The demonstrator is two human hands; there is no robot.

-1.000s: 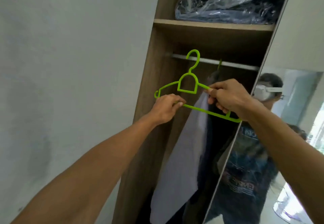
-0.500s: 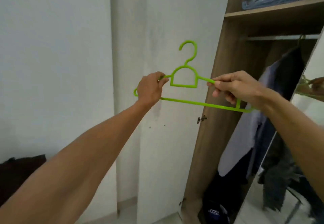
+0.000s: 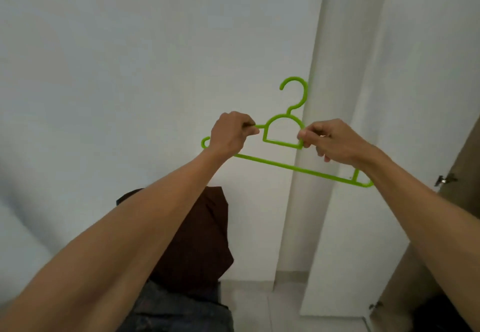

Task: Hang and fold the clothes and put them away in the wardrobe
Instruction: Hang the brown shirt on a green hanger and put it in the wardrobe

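both hands grasp the hanger [image 3: 293, 167]: the left hand [image 3: 230, 134] is clenched round its left shoulder, and the right hand [image 3: 330, 140] pinches the right edge of the centre loop. it hangs in the air between them, hook up, its long axis running hand to hand and dipping past the right one. the brown garment [image 3: 202, 240] lies well below the grip, under the left forearm, so the left hand looks nearer to fetch it
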